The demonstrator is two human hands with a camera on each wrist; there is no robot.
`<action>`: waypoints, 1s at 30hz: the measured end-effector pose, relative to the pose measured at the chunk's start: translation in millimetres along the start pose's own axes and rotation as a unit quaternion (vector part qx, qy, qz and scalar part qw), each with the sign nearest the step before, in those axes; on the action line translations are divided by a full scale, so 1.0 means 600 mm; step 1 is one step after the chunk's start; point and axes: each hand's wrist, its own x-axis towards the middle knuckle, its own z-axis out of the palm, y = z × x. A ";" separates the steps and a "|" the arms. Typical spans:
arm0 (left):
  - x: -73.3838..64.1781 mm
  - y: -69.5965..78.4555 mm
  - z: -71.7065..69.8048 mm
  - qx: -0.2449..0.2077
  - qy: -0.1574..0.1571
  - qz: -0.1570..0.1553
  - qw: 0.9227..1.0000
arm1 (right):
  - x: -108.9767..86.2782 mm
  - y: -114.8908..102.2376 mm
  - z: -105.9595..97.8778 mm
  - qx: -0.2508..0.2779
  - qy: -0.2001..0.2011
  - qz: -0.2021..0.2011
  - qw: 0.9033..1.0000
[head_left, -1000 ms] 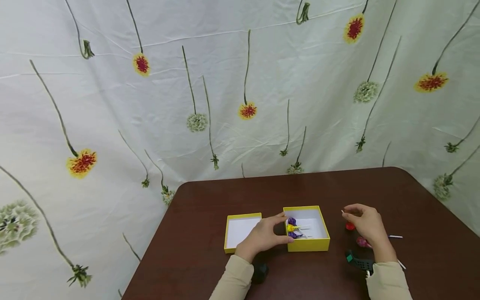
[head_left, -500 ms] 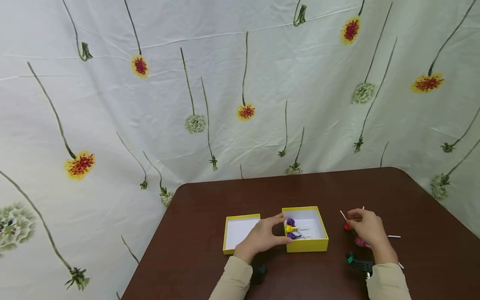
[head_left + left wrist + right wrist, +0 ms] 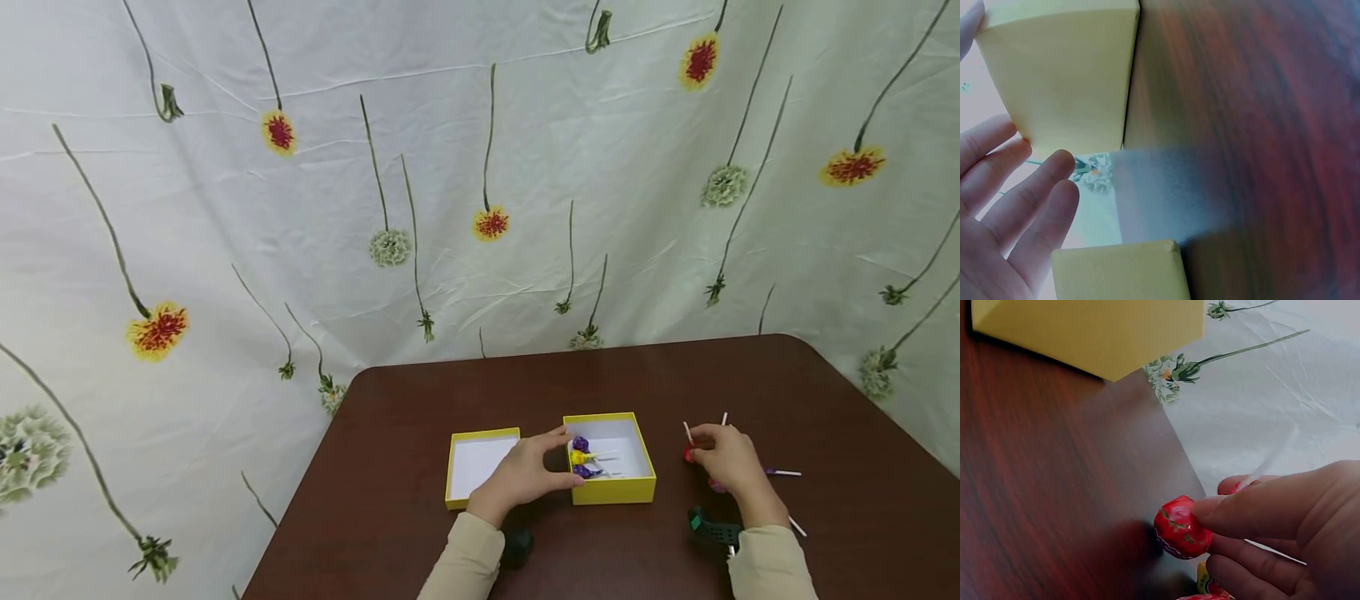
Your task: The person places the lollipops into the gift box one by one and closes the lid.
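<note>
A yellow box [image 3: 615, 492] with a white inside holds two purple lollipops [image 3: 581, 444] and a yellow lollipop [image 3: 579, 457] at its left side. My left hand [image 3: 525, 471] grips the box's left end, thumb at the front corner and fingers at the back; its lower fingers stand off the wall in the left wrist view. To the right of the box, my right hand [image 3: 731, 462] pinches a red-wrapped lollipop [image 3: 1182, 528], thumb on the candy, low over the table. Its white stick points up. The other fingers partly hide more lollipops.
A shallow yellow lid [image 3: 480, 462], white inside, lies left of the box. Around my right hand lie a pink lollipop [image 3: 716, 485] and loose sticks [image 3: 797, 527]. A dark strap [image 3: 712, 529] is by the right wrist. A flowered cloth [image 3: 450, 183] hangs behind the brown table [image 3: 450, 392].
My right hand has lowered slightly onto the red lollipop and its thumb and finger now pinch the candy; its stick has become more upright. My left hand stays on the box.
</note>
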 end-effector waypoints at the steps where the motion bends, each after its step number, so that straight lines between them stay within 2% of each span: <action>1: 0.000 0.000 0.000 0.000 0.000 0.000 1.000 | 0.000 0.000 0.000 -0.004 -0.001 -0.003 1.000; 9: -0.001 0.001 0.000 -0.006 0.000 -0.006 1.000 | 0.003 0.000 0.004 -0.042 -0.003 -0.032 0.999; 17: 0.001 0.002 -0.001 -0.004 -0.002 -0.006 1.000 | 0.003 0.001 0.005 -0.044 -0.023 -0.023 0.999; 30: 0.000 0.003 -0.001 -0.008 -0.003 -0.006 1.000 | 0.001 0.005 0.005 -0.044 -0.015 -0.018 0.999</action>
